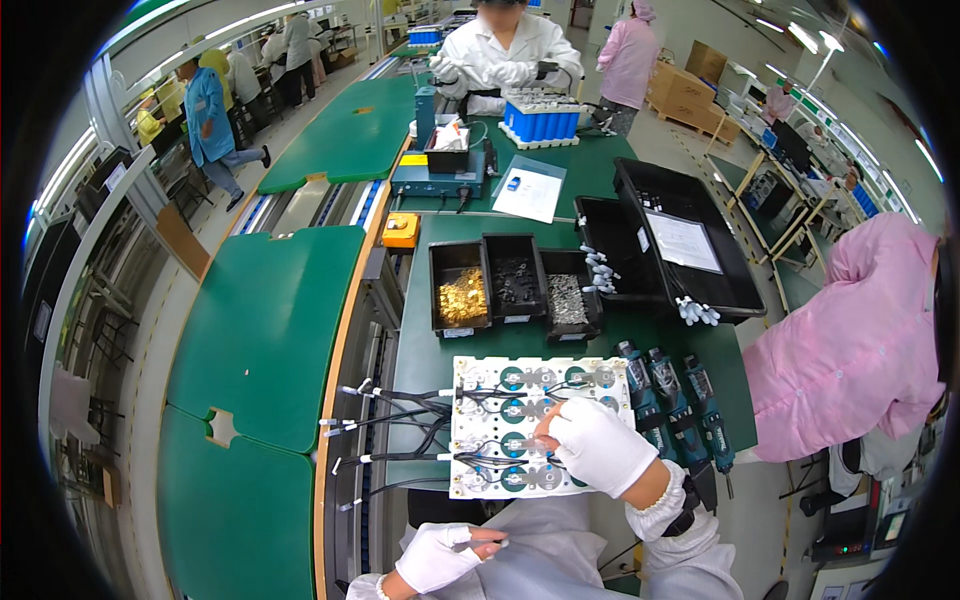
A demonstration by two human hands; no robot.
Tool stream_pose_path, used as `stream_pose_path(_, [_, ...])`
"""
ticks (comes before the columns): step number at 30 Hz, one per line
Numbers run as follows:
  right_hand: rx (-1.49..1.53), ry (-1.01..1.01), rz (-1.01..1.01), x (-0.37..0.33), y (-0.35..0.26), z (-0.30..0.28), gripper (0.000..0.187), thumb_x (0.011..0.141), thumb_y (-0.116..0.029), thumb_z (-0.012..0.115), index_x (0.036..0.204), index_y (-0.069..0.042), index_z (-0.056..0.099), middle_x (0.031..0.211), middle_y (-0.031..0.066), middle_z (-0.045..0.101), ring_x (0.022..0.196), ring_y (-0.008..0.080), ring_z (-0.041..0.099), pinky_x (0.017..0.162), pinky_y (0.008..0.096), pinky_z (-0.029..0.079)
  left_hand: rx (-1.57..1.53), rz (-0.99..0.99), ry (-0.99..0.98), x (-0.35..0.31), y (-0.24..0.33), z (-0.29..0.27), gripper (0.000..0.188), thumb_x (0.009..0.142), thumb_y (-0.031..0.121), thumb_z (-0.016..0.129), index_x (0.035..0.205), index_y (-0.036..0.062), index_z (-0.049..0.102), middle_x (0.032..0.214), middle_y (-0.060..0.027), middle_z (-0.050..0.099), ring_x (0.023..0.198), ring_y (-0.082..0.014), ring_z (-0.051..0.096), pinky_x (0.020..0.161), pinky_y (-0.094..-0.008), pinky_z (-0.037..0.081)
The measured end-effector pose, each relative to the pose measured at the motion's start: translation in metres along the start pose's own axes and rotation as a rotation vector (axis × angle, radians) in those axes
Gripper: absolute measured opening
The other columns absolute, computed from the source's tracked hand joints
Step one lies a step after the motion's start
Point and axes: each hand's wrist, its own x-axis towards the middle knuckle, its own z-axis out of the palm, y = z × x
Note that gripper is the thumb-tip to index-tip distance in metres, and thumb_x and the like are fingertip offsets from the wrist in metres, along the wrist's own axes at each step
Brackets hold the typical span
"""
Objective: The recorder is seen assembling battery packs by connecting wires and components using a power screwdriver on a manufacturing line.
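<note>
A white battery-pack plate [462,425] with round openings and metal tabs lies on the green bench in front of me. Black cables [430,410] run across it and hang off its left side, ending in pale connectors. My right hand [602,445], in a white fingerless glove, reaches over the plate. Its bare fingertips are pressed together near the middle row of tabs; whatever they pinch is hidden. Lower, close to my lap, my left hand [445,555] wears the same kind of glove. Thumb and forefinger come together there on something too small to name.
Beyond the plate stand bins of gold-coloured parts [461,297], black parts [516,280] and silver screws [567,300]. Cordless screwdrivers [665,380] lie to the right. Large black trays [690,240] sit behind. A co-worker [510,50] handles a blue battery pack [540,122]; a pink-clad person [850,340] is right.
</note>
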Motion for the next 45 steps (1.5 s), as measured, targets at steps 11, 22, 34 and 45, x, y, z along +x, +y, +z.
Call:
stream_pose_path(11, [0.052, -0.054, 0.367, 0.011, -0.014, 0.000, 0.009, 0.081, -0.009, 0.067, 0.083, -0.001, 0.063, 0.078, 0.0133, 0.065, 0.079, 0.0318, 0.063, 0.074, 0.0400, 0.052, -0.060, 0.160, 0.283, -0.001, 0.019, -0.009, 0.019, 0.087, 0.015, 0.077, 0.103, 0.0043, 0.077, 0.091, -0.0103, 0.076, 0.077, -0.0131, 0.070, 0.070, -0.0254, 0.056])
stream_pose_path(22, [0.665, 0.178, 0.231, -0.024, -0.054, 0.009, 0.019, 0.085, 0.013, 0.060, 0.096, -0.002, 0.059, 0.090, 0.0124, 0.070, 0.081, 0.0218, 0.069, 0.075, 0.0329, 0.054, -0.054, 0.183, 0.373, -0.008, 0.007, -0.006, 0.030, 0.090, 0.014, 0.072, 0.118, 0.0009, 0.070, 0.102, -0.0143, 0.073, 0.080, -0.0147, 0.070, 0.073, -0.0268, 0.055])
stream_pose_path(34, [0.781, 0.394, 0.377, -0.046, -0.090, 0.069, 0.020, 0.086, -0.001, 0.074, 0.101, -0.005, 0.061, 0.082, 0.0080, 0.070, 0.072, 0.0156, 0.070, 0.064, 0.0276, 0.055, 0.294, 0.489, 0.325, -0.004, 0.025, 0.004, 0.055, 0.085, 0.013, 0.075, 0.136, 0.0034, 0.057, 0.119, -0.0206, 0.068, 0.097, -0.0279, 0.071, 0.085, -0.0334, 0.055])
stream_pose_path(45, [0.708, 0.513, 0.307, -0.045, -0.088, 0.077, 0.026, 0.081, 0.003, 0.077, 0.098, -0.006, 0.061, 0.080, 0.0084, 0.068, 0.065, 0.0177, 0.067, 0.057, 0.0281, 0.051, 0.304, 0.481, 0.330, -0.005, 0.020, 0.007, 0.056, 0.087, 0.015, 0.072, 0.140, 0.0090, 0.054, 0.122, -0.0171, 0.067, 0.091, -0.0276, 0.071, 0.080, -0.0335, 0.057])
